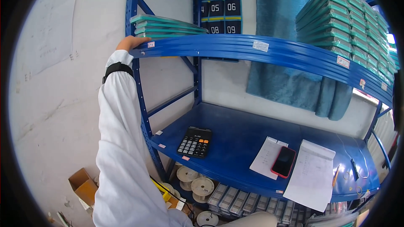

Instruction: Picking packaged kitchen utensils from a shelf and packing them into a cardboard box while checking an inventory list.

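Note:
My left hand (131, 43) rests at the left end of the blue upper shelf (210, 45), against the corner post. Its visible fingers stretch out along the top of the shelf's front edge, and the shelf partly hides them. Just beyond the fingertips lies a small stack of flat, teal-edged packages (168, 27) in clear wrap. The arm wears a white sleeve (120, 113) with a black band (118, 70) around the wrist. My right hand is out of view.
A tall stack of teal-edged packages (336, 21) stands upper right. On the lower shelf lie a calculator (194, 143), a red-cased phone (284, 162), paper sheets (311, 172) and a pen (354, 169). Underneath are wire spools (203, 187), grey boxes (235, 199) and a cardboard box (84, 187).

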Demonstrator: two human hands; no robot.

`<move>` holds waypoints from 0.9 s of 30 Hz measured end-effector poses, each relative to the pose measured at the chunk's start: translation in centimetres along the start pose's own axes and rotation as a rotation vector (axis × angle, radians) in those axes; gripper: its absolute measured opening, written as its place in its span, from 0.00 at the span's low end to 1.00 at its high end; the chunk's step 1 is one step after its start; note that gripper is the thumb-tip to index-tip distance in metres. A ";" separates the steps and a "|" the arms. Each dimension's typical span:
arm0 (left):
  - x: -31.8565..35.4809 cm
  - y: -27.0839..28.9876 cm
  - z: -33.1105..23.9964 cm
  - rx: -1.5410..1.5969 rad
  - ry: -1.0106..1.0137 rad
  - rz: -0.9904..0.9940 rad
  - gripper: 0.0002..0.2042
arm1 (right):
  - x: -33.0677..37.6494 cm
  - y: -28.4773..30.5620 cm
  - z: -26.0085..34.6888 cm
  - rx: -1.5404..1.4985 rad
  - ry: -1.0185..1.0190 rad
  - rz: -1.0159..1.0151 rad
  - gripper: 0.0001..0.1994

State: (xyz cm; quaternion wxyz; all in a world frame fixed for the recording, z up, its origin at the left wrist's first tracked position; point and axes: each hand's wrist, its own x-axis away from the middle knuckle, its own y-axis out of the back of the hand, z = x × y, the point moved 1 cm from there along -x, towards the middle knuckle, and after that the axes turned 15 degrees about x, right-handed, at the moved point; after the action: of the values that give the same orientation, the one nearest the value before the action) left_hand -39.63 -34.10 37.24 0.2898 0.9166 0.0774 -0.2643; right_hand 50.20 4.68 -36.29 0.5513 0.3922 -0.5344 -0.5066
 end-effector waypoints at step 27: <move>21.9 -1.4 -10.0 0.379 -0.675 -0.473 0.40 | 4.2 1.5 1.1 -0.060 -0.083 -0.071 0.29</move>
State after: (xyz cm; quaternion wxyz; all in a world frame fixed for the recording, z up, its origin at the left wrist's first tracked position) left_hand -17.09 -27.52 31.91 0.0575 0.7732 0.1361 -0.6167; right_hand 48.94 1.00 -33.92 0.5219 0.3728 -0.5271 -0.5575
